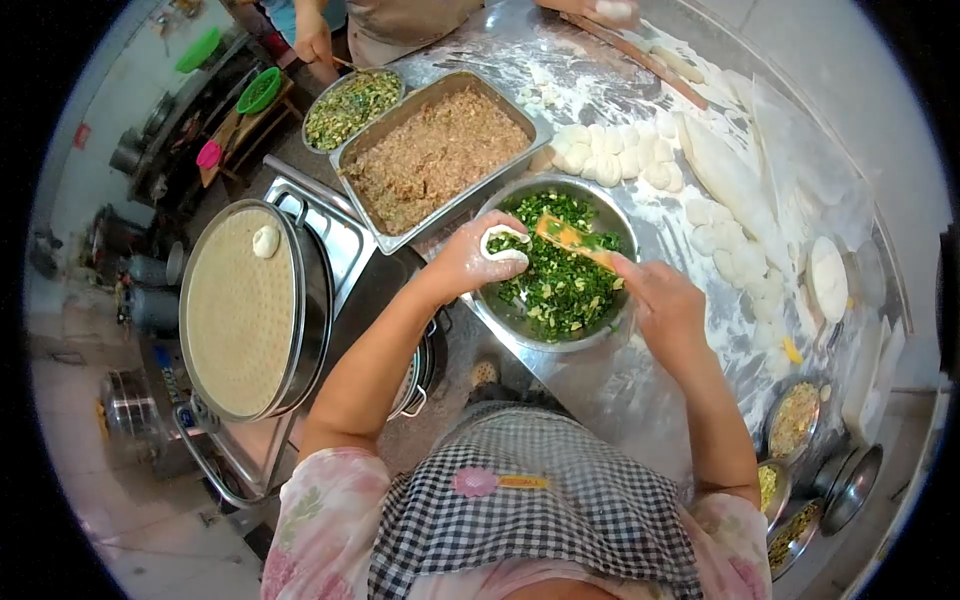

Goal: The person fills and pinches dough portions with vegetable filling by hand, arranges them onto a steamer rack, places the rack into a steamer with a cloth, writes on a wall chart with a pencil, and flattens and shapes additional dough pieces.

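Observation:
My left hand (462, 264) cups a round dough wrapper (507, 262) with some green filling in its hollow. It is over the left rim of a metal bowl (622, 215). Chopped green filling (560, 300) with pale yellow bits lies in the bowl. In my right hand (662, 298) is the end of a flat yellow-orange spatula (572, 238), its blade above the greens and close to the wrapper. To the left, one pale bun (266, 241) rests on a round perforated steamer tray (235, 330).
A rectangular pan of minced filling (435, 150) stands behind the bowl, beside a bowl of yellow-green filling (352, 108). Dough pieces (610, 152) and a long dough strip (720, 175) lie on the floured table. A co-worker's hand (313, 40) is at the back left, a wooden stick (640, 60) at the back right.

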A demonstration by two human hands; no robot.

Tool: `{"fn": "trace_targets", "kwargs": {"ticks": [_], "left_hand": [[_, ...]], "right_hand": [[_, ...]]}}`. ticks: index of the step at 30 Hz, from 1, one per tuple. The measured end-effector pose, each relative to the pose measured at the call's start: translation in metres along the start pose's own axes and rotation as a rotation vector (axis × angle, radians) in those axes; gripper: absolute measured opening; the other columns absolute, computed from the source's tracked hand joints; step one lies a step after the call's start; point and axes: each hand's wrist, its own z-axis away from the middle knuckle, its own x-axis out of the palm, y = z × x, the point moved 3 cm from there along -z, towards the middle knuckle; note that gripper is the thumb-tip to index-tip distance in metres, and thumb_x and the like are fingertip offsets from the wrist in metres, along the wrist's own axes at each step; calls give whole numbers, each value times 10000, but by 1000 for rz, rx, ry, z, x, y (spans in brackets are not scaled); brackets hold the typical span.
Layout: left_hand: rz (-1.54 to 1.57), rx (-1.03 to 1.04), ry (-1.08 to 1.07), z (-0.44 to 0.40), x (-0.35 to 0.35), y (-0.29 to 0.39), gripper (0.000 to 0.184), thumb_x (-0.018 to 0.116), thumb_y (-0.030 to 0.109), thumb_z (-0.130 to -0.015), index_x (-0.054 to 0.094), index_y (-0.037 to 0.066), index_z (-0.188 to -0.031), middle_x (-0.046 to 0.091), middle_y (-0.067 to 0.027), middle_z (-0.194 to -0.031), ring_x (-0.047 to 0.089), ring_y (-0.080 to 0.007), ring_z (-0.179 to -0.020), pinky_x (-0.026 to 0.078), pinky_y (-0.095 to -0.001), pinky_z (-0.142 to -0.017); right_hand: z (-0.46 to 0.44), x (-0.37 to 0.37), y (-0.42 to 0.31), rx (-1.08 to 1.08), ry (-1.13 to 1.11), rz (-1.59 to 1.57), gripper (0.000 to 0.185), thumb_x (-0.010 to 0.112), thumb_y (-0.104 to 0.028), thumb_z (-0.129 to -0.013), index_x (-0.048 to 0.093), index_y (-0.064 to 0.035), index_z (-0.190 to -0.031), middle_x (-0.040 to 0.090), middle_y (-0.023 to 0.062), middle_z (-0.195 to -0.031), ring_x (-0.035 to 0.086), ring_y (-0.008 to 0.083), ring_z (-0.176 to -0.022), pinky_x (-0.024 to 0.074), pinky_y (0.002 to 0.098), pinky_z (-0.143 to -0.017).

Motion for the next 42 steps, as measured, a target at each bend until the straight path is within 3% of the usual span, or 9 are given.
{"fn": "trace_targets", "kwargs": {"ticks": [4,15,18,21,24,30,34,37,42], "left_hand": [[113,-7,51,-3,5,-4,395,727,124,-717,531,69,-1056,583,-33,-939,564,-107,-838,472,-251,-749],[339,-65,137,1,9,-11,377,698,73,-731,526,59,-1066,582,-49,-952,577,-119,-854,495,-258,-762],[536,-62,149,5,21,-4,413,695,42,-724,514,55,-1095,589,-71,-984,594,-159,-889,508,-289,-778],[693,-27,147,5,42,9,436,684,45,-734,497,55,-1127,588,-94,-1014,595,-192,-925,512,-321,-799],[642,3,171,5,58,13,417,679,57,-739,501,51,-1116,578,-79,-1009,573,-164,-930,480,-294,-818],[411,28,181,12,66,23,280,685,89,-746,555,50,-990,551,-55,-1023,551,-143,-920,456,-276,-813],[287,150,181,9,67,30,466,701,105,-735,555,18,-1169,489,-109,-1217,482,-199,-1111,379,-325,-951],[95,194,90,7,71,33,681,759,194,-710,456,51,-1304,450,-137,-1293,445,-224,-1184,348,-319,-985],[-32,192,-67,10,78,53,1063,837,366,-568,265,33,-1400,441,-157,-1325,470,-241,-1178,360,-316,-982]], "right_hand": [[0,23,12,-56,-176,268,331,453,-127,-856,577,-242,-1141,565,36,-816,584,228,-761,479,368,-636],[3,40,40,-130,-164,301,295,565,-124,-773,613,-160,-1062,567,75,-794,575,243,-718,472,360,-605],[-8,26,12,-255,203,123,350,632,-132,-758,602,-116,-1106,576,95,-824,570,219,-711,468,341,-610],[-9,55,4,278,-3,-862,392,649,-107,-782,567,-52,-1162,578,70,-852,559,159,-715,460,289,-620],[-13,60,-12,448,17,-1450,359,597,-77,-839,536,4,-1184,568,43,-859,535,95,-728,444,231,-618],[-20,41,-8,396,54,-1259,227,588,1,-818,573,19,-1043,565,30,-839,528,79,-696,440,206,-588],[-23,17,-14,349,-6,-1246,131,596,-2,-803,573,1,-932,575,35,-837,549,95,-711,458,239,-613],[-23,6,-15,95,-6,-741,155,600,-6,-792,574,-13,-945,580,50,-844,552,95,-710,459,253,-622],[-26,3,3,148,-111,-1003,166,600,1,-762,566,-11,-923,569,76,-832,539,116,-686,444,263,-614]]}}
